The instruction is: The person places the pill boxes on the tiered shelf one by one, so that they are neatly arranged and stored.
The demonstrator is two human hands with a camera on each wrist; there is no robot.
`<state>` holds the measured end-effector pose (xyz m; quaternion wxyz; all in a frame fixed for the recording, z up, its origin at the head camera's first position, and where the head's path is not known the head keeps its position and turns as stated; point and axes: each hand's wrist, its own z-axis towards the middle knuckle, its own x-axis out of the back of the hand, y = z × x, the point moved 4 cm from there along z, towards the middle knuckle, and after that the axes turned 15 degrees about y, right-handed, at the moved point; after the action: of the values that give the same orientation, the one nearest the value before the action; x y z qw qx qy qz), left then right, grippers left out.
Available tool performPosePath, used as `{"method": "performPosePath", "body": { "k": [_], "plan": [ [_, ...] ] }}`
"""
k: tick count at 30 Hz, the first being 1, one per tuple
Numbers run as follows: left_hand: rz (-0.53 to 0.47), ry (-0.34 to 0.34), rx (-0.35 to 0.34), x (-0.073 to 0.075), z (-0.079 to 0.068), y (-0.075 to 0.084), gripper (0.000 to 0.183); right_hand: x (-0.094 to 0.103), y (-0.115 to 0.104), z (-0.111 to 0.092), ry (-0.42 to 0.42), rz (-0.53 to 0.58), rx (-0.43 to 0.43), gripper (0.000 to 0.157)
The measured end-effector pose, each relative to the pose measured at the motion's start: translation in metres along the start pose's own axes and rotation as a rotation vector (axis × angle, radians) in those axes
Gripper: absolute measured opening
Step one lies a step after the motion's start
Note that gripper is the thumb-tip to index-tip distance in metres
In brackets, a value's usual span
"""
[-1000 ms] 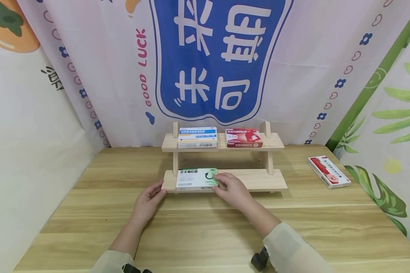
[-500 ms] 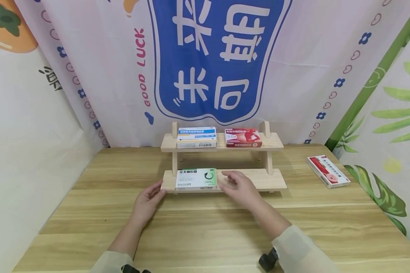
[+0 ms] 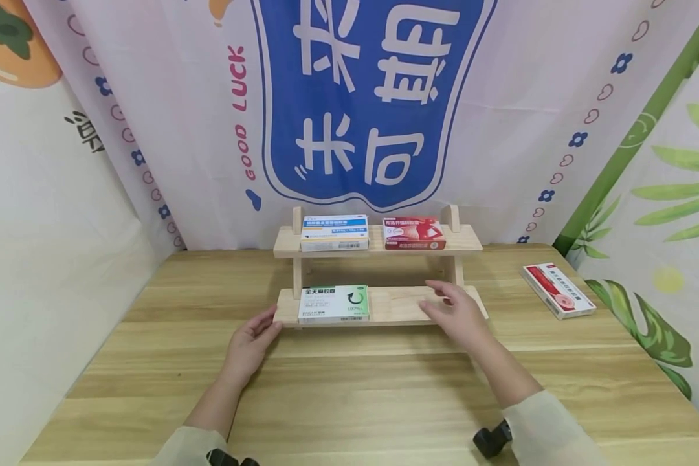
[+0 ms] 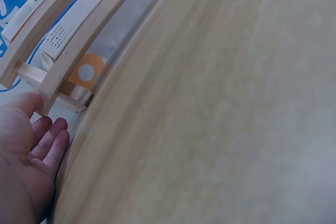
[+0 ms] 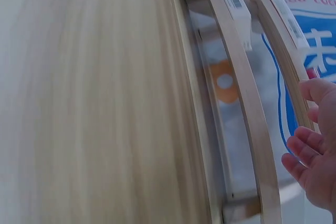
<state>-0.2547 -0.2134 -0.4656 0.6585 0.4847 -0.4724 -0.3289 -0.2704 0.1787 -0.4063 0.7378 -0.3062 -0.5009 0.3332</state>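
Observation:
A two-tier wooden shelf [image 3: 399, 304] stands at the back of the table. On its lower tier lies a white and green medicine box [image 3: 333, 304]. The upper tier carries a blue and white medicine box [image 3: 334, 233] and a red medicine box [image 3: 415, 233]. My left hand [image 3: 252, 343] touches the left end of the lower tier, its thumb [image 4: 32, 101] at the wooden end and the other fingers loosely bent below. Over the right part of the lower tier, my right hand [image 3: 457, 317] holds nothing, fingers relaxed and apart.
Another white and red medicine box [image 3: 559, 290] lies on the wooden table [image 3: 349, 395] at the far right, away from the shelf. Printed cloth [image 3: 512, 149] hangs close behind the shelf and along both sides of the table.
My right hand has let go of the white and green medicine box and moved right along the lower tier. That box and my left hand have stayed in place.

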Motion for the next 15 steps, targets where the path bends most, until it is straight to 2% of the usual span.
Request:
{"method": "performPosePath", "body": {
  "k": [8, 15],
  "plan": [
    [-0.002, -0.001, 0.005, 0.001, 0.0, 0.002, 0.048, 0.045, 0.031, 0.004, 0.037, -0.057, -0.121, 0.062],
    [-0.008, 0.003, 0.002, 0.0, 0.0, 0.001, 0.046, 0.086, 0.062, 0.007, 0.146, -0.101, -0.128, 0.066]
  ]
}}
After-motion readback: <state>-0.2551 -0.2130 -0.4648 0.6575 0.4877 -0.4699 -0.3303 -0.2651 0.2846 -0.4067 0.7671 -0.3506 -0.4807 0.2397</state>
